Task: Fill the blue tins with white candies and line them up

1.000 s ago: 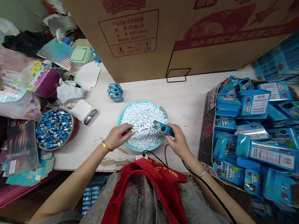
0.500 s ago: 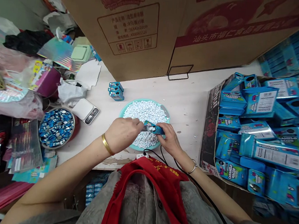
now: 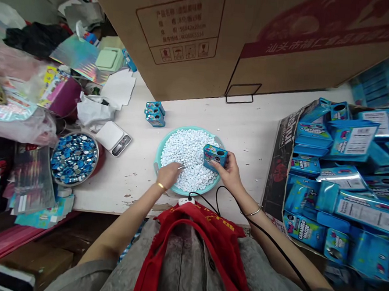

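Note:
A turquoise basin (image 3: pixel 158 161) full of small white candies (image 3: pixel 184 147) stands on the table in front of me. My left hand (image 3: pixel 169 174) is closed at the basin's left side, its fingers down at the candies. A shiny bit of a small scoop (image 3: pixel 181 166) shows at its fingertips; the rest is hidden. My right hand (image 3: pixel 229 171) grips a small blue candy box (image 3: pixel 213 157) over the basin's right side. The box is upright, with a dark round hole in its top facing me.
Several similar blue boxes (image 3: pixel 155 116) stand behind the basin. A carton (image 3: pixel 281 155) of blue boxes is at right, a big cardboard box (image 3: pixel 185 81) at the back. At left are a bowl (image 3: pixel 100 157) of blue-silver caps and a small scale (image 3: pixel 111 136). A black cable (image 3: pixel 268 231) crosses my right arm.
The scoop went from the candies to the box opening, and my left hand is now back down at the candies. My right hand has turned the box upright and moved it right.

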Demonstrator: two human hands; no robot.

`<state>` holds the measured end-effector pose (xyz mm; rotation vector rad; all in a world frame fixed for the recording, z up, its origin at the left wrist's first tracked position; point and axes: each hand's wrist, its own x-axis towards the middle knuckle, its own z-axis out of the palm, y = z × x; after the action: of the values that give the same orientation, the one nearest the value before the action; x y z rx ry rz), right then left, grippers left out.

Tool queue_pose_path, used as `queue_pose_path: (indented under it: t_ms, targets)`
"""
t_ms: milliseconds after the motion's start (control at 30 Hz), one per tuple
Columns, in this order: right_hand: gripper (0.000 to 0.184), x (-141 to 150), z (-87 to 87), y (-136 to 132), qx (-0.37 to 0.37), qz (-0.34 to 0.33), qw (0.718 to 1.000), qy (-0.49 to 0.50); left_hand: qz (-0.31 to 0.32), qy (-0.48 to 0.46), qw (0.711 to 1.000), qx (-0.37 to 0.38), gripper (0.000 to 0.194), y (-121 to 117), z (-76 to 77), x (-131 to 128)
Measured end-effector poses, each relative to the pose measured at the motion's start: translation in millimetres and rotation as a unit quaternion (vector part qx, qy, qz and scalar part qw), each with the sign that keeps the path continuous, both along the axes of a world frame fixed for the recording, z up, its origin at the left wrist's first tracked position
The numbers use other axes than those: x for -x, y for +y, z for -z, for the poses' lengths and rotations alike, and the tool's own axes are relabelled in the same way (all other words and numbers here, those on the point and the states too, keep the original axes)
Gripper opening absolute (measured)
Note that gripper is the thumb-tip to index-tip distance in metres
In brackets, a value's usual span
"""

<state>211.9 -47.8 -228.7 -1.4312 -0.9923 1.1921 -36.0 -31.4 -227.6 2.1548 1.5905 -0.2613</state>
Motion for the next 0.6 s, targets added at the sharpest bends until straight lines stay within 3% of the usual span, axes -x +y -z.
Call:
queue_pose_path:
  t_ms: [100, 233, 333, 433, 600]
  targets:
    - [0.048, 5.5, 5.2, 4.3, 0.007, -0.003, 1.0, 0.022, -0.033, -0.063, 0.997, -0.004, 0.024, -0.4, 17.5, -24.4]
    - [0.046, 1.8, 3.9, 0.2, 0.0, -0.003, 1.0, 0.012, -0.05, -0.142, 0.989, 0.011, 0.028, 0.9, 10.0, -9.7]
    - [0.044, -7.1, -4.4, -8.3, -0.024, 0.004, 0.998, -0.063, -0.034, -0.194, 0.98, 0.009, 0.029, 2.8, -14.3, 13.5]
    - [0.038, -14.5, -16.2, -15.5, -0.061, -0.017, 0.984, -0.169, 0.005, -0.227, 0.974, -0.013, 0.032, 8.8, -49.1, 27.0]
    - [0.033, -11.1, -27.6, -18.1, -0.151, -0.096, 0.947, -0.265, 0.116, -0.186, 0.975, -0.031, 0.032, 27.5, -110.3, 21.3]
